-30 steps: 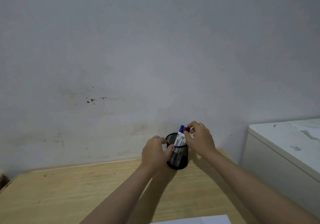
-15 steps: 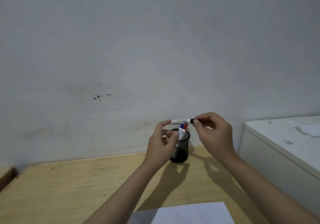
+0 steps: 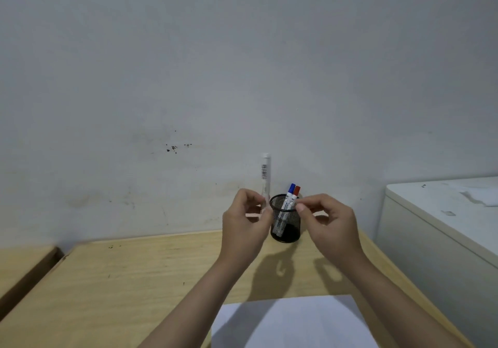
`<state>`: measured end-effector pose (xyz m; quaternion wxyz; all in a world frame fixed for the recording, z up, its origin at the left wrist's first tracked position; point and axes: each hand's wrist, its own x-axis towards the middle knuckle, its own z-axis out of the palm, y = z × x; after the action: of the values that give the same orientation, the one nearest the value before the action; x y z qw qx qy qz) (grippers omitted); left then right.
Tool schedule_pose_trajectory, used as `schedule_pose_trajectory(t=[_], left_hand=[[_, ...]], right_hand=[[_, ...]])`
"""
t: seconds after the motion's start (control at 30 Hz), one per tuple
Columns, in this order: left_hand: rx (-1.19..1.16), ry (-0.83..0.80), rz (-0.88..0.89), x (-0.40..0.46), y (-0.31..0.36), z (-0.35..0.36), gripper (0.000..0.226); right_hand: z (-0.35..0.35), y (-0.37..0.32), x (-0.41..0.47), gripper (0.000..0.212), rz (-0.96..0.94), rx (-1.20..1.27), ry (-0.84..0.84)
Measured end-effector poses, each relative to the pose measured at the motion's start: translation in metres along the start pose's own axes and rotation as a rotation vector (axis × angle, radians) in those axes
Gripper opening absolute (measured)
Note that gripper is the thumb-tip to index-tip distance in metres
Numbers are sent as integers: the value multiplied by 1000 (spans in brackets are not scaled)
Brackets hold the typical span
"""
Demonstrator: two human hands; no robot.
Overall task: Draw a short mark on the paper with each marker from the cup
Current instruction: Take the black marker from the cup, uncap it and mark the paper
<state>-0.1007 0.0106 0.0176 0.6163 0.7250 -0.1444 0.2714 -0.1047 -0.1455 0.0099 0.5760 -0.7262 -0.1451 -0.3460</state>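
Uncapping the first marker above the desk (image 3: 134, 280).

Left hand (image 3: 244, 222) grip pinched on upright white marker (image 3: 265, 178); right hand (image 3: 327, 219) grip narrow, likely around the cap, unseen. Best kept steady, then lowered tip-first to paper (image 3: 293, 323). Blue and red markers wait in cup (image 3: 285, 222).

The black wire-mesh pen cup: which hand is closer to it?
Neither, clearly. The left hand holds a white marker upright beside the black wire-mesh pen cup; the right hand hovers opposite.
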Motion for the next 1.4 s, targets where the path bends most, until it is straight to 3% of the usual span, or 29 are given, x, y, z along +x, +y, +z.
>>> schedule_pose_trajectory(t=[0.1, 0.23, 0.4, 0.5, 0.6, 0.8, 0.93, 1.13, 1.27, 1.4], left_hand=[[85, -73, 82, -8, 2, -4, 23], [171, -166, 189, -17, 2, -7, 24], [213, -99, 164, -26, -4, -17, 22], [185, -71, 147, -29, -2, -17, 27], [167, -98, 158, -31, 0, -15, 13], [38, -188, -35, -25, 7, -19, 24], [-2, -235, -217, -19, -5, -36, 20], [403, -338, -325, -19, -46, -63, 17], [695, -487, -308, -23, -67, -63, 31], [780, -607, -372, -27, -83, -60, 54]], right_hand=[[9, -10, 6, 2, 105, 26, -23], [19, -15, 2, 16, 181, 35, -88], [18, -20, 0, 27, 291, 173, 46], [22, -22, -5, 28, 355, 243, -32], [27, -21, -11, 31, 379, 226, -119], [28, -16, -12, 27, 330, 239, -112], [17, -14, -3, 22, 329, 355, 3], [6, 0, -12, 23, 355, 285, -11], [13, 4, -31, 22, 399, 270, -50], [19, 6, -46, 24, 409, 229, -103]])
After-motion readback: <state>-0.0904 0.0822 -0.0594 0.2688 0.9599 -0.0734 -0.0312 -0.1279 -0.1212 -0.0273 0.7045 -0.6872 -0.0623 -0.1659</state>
